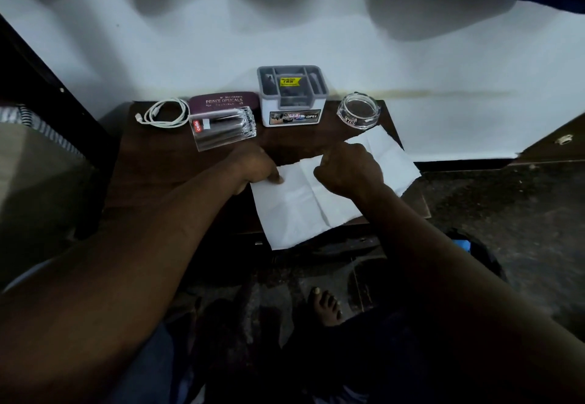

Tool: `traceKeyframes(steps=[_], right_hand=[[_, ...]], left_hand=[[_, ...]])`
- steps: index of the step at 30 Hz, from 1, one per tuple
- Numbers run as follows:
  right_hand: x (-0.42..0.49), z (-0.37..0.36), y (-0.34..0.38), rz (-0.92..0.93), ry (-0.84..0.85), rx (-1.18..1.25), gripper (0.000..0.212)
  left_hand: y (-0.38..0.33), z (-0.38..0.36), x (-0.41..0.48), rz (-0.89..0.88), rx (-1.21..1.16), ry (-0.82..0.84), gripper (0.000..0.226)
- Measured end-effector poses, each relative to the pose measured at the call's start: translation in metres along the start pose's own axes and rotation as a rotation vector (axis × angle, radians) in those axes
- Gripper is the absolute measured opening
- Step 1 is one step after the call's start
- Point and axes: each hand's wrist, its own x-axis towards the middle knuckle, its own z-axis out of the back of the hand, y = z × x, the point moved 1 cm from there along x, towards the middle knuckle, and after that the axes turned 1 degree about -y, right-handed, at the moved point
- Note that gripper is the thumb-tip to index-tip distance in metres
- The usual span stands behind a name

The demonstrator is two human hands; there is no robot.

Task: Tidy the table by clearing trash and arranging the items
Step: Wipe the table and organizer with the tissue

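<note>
Overall: small dark wooden table [148, 163] set against a white wall, viewed from above by the head camera.
Paper sheet [304, 210]: white, creased into panels, spread flat on the near right part of the table; near corner overhanging the front edge, right corner overhanging the right edge.
Left hand [253, 166]: fingers curled, thumb tip laid on top of the sheet's left edge, edge nipped between thumb and fingers.
Right hand [348, 169]: closed like a fist, knuckles up, resting on the upper middle of the sheet; cannot tell whether any paper is caught inside.
Organiser [292, 99]: grey-and-white, compartmented, upright at the back centre, yellow price sticker inside, well apart from the sheet.
Ashtray [356, 110]: clear glass, back right, just beyond the sheet's far corner.
Cello container [221, 131]: clear, red label, lying on its side left of the organiser, near the left hand.
Spectacle case [221, 101]: maroon, marked PRINCE OPTICALS, just behind the container, partly covered by it.
Cable [164, 113]: white, loosely coiled, at the back left corner beside the spectacle case.
Bare foot [326, 305]: on dark floor below the table.
</note>
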Motion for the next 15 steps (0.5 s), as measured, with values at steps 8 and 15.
traceKeyframes(steps=[8, 15], right_hand=[[0.019, 0.052, -0.064, -0.21, -0.052, 0.273, 0.018], [0.013, 0.057, -0.089, -0.243, 0.094, 0.345, 0.019]], left_hand=[[0.0, -0.014, 0.009, -0.02, -0.157, -0.105, 0.029], [-0.005, -0.018, 0.01, -0.031, -0.235, -0.147, 0.03]])
